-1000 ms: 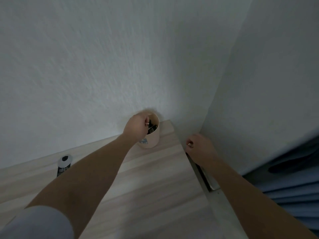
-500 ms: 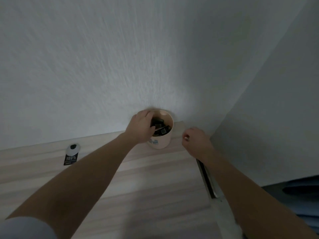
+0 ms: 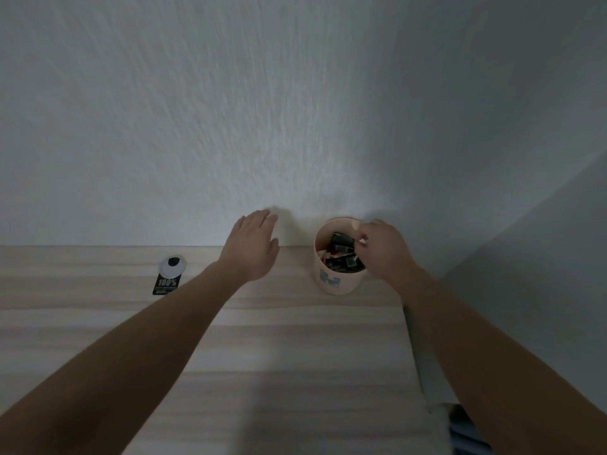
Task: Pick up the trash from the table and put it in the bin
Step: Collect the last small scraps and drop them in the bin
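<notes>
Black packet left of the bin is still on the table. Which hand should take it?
Left. The left hand is open, empty and nearer the black packet; the right hand is at the bin rim, fingers pinched.

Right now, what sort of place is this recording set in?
Probably a room in a home: a light wood-grain table pushed into a corner of plain white walls, with a small tabletop bin of wrappers and what looks like bedding at the lower right.
</notes>
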Action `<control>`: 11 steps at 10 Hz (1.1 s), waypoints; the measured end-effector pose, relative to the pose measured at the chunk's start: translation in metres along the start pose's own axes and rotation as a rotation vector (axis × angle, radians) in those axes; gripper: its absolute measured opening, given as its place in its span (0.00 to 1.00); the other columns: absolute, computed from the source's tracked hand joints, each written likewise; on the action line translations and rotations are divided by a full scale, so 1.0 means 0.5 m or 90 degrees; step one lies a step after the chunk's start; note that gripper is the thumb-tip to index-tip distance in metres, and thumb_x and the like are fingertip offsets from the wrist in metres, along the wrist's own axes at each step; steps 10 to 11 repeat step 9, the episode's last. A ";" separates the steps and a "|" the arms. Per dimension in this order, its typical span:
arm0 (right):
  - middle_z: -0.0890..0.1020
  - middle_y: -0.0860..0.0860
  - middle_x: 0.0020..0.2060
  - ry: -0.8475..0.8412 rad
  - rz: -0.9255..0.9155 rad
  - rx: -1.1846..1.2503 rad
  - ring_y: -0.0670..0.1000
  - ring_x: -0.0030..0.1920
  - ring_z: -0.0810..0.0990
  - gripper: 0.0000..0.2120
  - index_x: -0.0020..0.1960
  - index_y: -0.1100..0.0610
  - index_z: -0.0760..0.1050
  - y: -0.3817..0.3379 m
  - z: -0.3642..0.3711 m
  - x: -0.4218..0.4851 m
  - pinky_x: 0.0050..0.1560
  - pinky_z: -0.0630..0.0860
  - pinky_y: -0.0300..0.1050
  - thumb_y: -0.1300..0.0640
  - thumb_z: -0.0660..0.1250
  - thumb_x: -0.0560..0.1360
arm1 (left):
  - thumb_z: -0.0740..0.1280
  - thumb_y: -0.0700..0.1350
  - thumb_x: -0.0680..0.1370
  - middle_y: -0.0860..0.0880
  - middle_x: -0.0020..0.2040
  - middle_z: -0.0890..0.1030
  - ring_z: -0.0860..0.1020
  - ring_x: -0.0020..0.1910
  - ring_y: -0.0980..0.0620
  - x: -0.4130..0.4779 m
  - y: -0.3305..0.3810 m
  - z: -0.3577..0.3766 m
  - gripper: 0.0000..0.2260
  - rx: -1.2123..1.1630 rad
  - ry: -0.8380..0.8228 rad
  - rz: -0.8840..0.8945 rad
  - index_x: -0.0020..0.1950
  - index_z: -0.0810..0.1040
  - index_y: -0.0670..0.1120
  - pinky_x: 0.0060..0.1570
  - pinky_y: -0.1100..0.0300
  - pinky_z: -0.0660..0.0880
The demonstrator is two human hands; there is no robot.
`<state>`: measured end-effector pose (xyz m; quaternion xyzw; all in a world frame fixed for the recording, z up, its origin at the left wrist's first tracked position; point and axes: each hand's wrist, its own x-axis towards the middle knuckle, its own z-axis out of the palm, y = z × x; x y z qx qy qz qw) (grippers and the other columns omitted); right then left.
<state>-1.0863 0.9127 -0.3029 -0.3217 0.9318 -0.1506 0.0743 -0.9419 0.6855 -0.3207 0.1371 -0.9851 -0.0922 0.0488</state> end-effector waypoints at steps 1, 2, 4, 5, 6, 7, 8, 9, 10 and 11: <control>0.70 0.51 0.39 -0.006 -0.002 -0.024 0.53 0.38 0.72 0.05 0.42 0.57 0.76 -0.008 0.007 0.024 0.39 0.63 0.43 0.58 0.63 0.74 | 0.57 0.49 0.80 0.41 0.74 0.65 0.62 0.73 0.43 -0.008 -0.027 0.000 0.23 -0.004 -0.014 -0.020 0.74 0.62 0.42 0.73 0.44 0.58; 0.71 0.52 0.41 -0.004 -0.012 -0.023 0.54 0.41 0.74 0.07 0.48 0.59 0.78 -0.013 0.016 0.034 0.40 0.64 0.43 0.57 0.62 0.75 | 0.57 0.49 0.80 0.41 0.74 0.65 0.62 0.73 0.42 -0.009 -0.045 -0.001 0.23 0.004 -0.010 -0.024 0.73 0.63 0.42 0.72 0.45 0.59; 0.77 0.54 0.58 -0.026 -0.025 0.009 0.55 0.55 0.76 0.17 0.64 0.55 0.74 -0.017 0.024 0.033 0.52 0.71 0.46 0.53 0.64 0.76 | 0.58 0.48 0.80 0.41 0.73 0.66 0.63 0.73 0.42 -0.009 -0.053 -0.004 0.23 0.005 -0.005 -0.034 0.73 0.64 0.42 0.73 0.45 0.58; 0.67 0.54 0.72 -0.044 -0.008 0.018 0.57 0.70 0.65 0.27 0.73 0.55 0.63 -0.005 0.027 0.023 0.68 0.66 0.53 0.48 0.63 0.77 | 0.57 0.48 0.80 0.41 0.74 0.65 0.62 0.73 0.42 -0.013 -0.047 -0.007 0.23 0.002 -0.011 -0.038 0.74 0.63 0.42 0.73 0.46 0.58; 0.55 0.56 0.77 -0.057 -0.003 -0.037 0.59 0.76 0.53 0.34 0.77 0.55 0.52 0.000 0.016 0.010 0.72 0.60 0.57 0.44 0.61 0.78 | 0.56 0.49 0.80 0.41 0.74 0.65 0.61 0.74 0.43 -0.020 -0.045 -0.012 0.23 0.004 -0.008 -0.039 0.74 0.63 0.43 0.73 0.46 0.58; 0.54 0.57 0.77 -0.034 -0.014 -0.107 0.61 0.76 0.52 0.34 0.77 0.56 0.51 -0.002 0.001 -0.011 0.73 0.58 0.59 0.43 0.59 0.78 | 0.57 0.49 0.80 0.41 0.74 0.65 0.61 0.73 0.43 -0.033 -0.040 -0.024 0.23 0.004 -0.004 -0.040 0.74 0.63 0.43 0.73 0.46 0.58; 0.56 0.58 0.77 0.005 -0.024 -0.132 0.61 0.76 0.53 0.31 0.76 0.57 0.54 -0.007 -0.009 -0.035 0.73 0.58 0.61 0.42 0.51 0.79 | 0.57 0.48 0.80 0.41 0.74 0.65 0.61 0.74 0.42 -0.050 -0.034 -0.032 0.23 -0.016 0.007 -0.046 0.74 0.63 0.43 0.73 0.46 0.57; 0.60 0.58 0.75 0.036 -0.024 -0.140 0.62 0.75 0.57 0.32 0.75 0.58 0.57 -0.020 -0.022 -0.060 0.72 0.60 0.61 0.42 0.46 0.76 | 0.57 0.48 0.80 0.41 0.75 0.64 0.60 0.74 0.43 -0.070 -0.024 -0.047 0.23 -0.029 0.023 -0.054 0.74 0.63 0.43 0.73 0.47 0.56; 0.60 0.58 0.75 0.036 -0.024 -0.140 0.62 0.75 0.57 0.32 0.75 0.58 0.57 -0.020 -0.022 -0.060 0.72 0.60 0.61 0.42 0.46 0.76 | 0.57 0.48 0.80 0.41 0.75 0.64 0.60 0.74 0.43 -0.070 -0.024 -0.047 0.23 -0.029 0.023 -0.054 0.74 0.63 0.43 0.73 0.47 0.56; 0.60 0.58 0.75 0.036 -0.024 -0.140 0.62 0.75 0.57 0.32 0.75 0.58 0.57 -0.020 -0.022 -0.060 0.72 0.60 0.61 0.42 0.46 0.76 | 0.57 0.48 0.80 0.41 0.75 0.64 0.60 0.74 0.43 -0.070 -0.024 -0.047 0.23 -0.029 0.023 -0.054 0.74 0.63 0.43 0.73 0.47 0.56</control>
